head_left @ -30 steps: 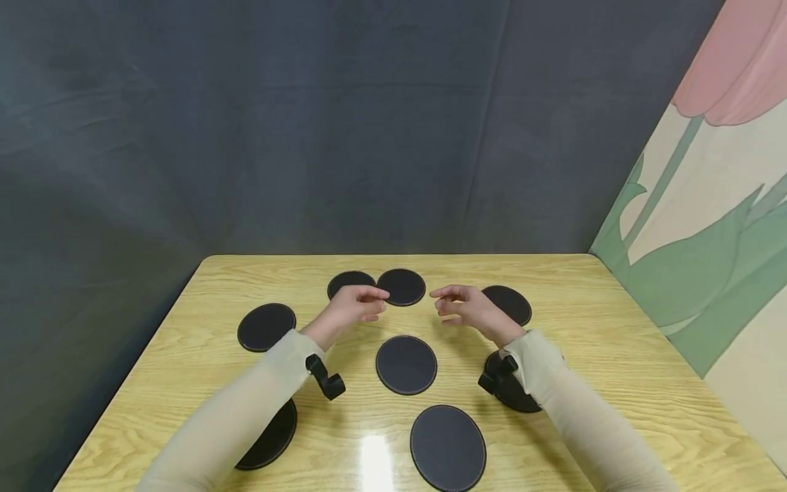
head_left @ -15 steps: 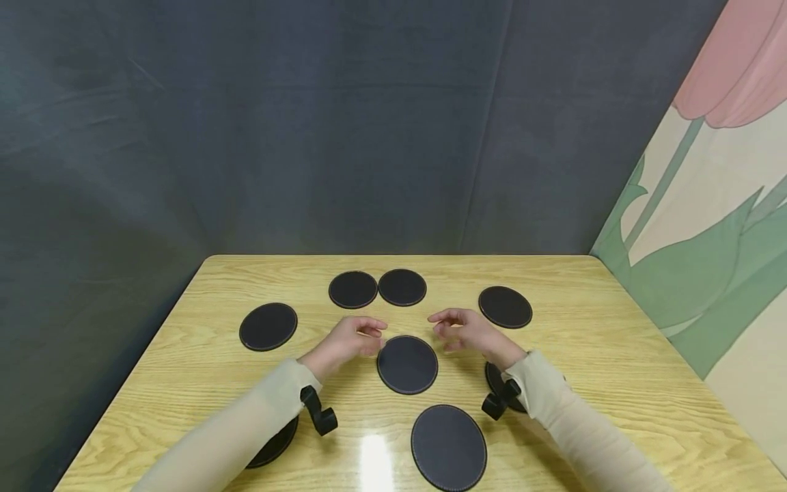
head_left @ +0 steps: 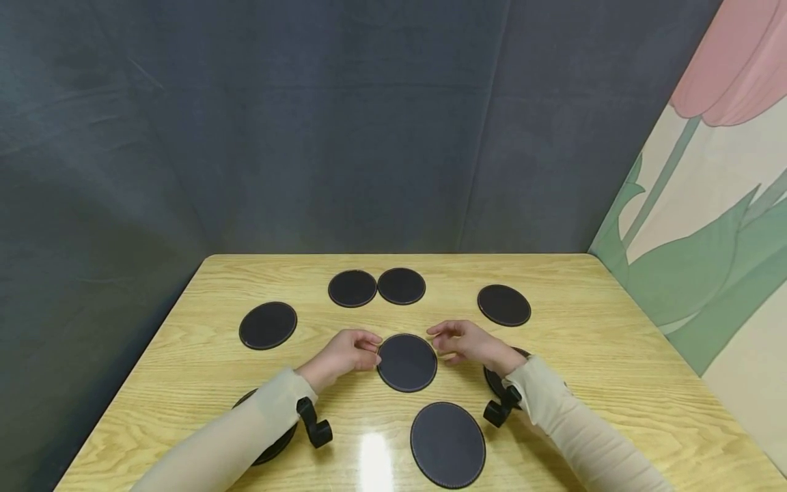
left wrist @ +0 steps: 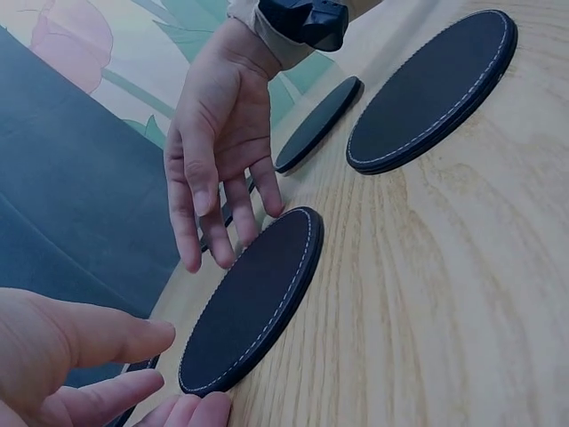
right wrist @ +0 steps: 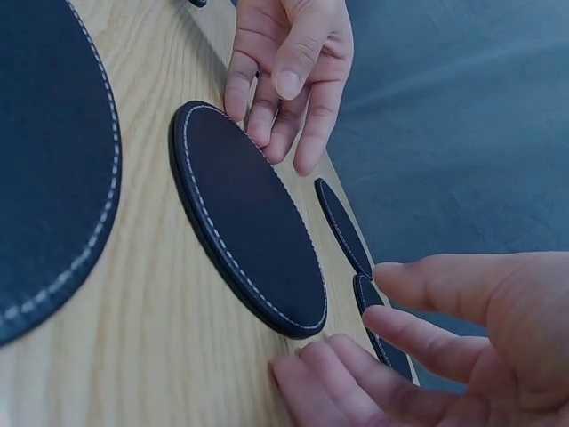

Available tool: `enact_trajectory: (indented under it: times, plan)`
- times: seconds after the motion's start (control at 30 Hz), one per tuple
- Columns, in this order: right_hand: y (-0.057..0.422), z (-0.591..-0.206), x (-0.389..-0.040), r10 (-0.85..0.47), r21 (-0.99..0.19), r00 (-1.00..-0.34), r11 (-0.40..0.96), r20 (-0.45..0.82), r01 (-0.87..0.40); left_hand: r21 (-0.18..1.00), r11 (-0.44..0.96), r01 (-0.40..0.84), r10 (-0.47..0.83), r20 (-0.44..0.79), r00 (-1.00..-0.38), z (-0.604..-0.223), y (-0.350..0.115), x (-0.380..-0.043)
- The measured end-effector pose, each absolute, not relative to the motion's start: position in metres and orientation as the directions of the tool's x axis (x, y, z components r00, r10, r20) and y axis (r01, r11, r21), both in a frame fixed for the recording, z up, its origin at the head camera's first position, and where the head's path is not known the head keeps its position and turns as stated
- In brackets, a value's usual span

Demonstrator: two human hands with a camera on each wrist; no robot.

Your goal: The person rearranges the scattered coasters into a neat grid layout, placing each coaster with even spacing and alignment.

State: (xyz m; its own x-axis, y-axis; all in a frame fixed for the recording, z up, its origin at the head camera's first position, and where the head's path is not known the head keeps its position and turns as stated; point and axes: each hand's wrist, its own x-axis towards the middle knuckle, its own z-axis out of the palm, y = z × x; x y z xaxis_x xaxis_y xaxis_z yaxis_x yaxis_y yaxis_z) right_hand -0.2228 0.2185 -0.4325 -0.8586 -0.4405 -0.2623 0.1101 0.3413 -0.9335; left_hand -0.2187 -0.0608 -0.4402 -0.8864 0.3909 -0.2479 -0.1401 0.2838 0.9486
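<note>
A round black coaster with pale stitching round its rim lies flat near the middle of the wooden table. At its left edge is my left hand, palm turned inward and fingers loosely extended. My right hand faces it from the right edge, fingers likewise relaxed and slightly bent. In the right wrist view the coaster sits between both hands. Fingertips of each hand come very close to its rim; whether they touch it I cannot tell. Neither hand grips anything.
More black coasters lie spread about: two side by side at the back, one at back right, one at left, one in front. Each forearm partly covers another. A dark curtain hangs behind the table.
Both hands have come down and toward the body, from near the back coasters to either side of the middle coaster. The coasters themselves have stayed in place.
</note>
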Motion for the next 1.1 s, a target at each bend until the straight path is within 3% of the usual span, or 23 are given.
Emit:
enact_trajectory:
  times: [0.87, 1.1]
  plan:
    - [0.209, -0.434, -0.217, -0.445, -0.939, -0.847, 0.306, -0.29, 0.16, 0.952, 0.282, -0.124, 0.361, -0.224, -0.905, -0.44, -0.05, -0.206]
    - [0.205, -0.436, -0.218, -0.394, -0.93, -0.867, 0.318, -0.305, 0.183, 0.953, 0.271, -0.138, 0.31, -0.222, -0.924, -0.443, -0.049, -0.208]
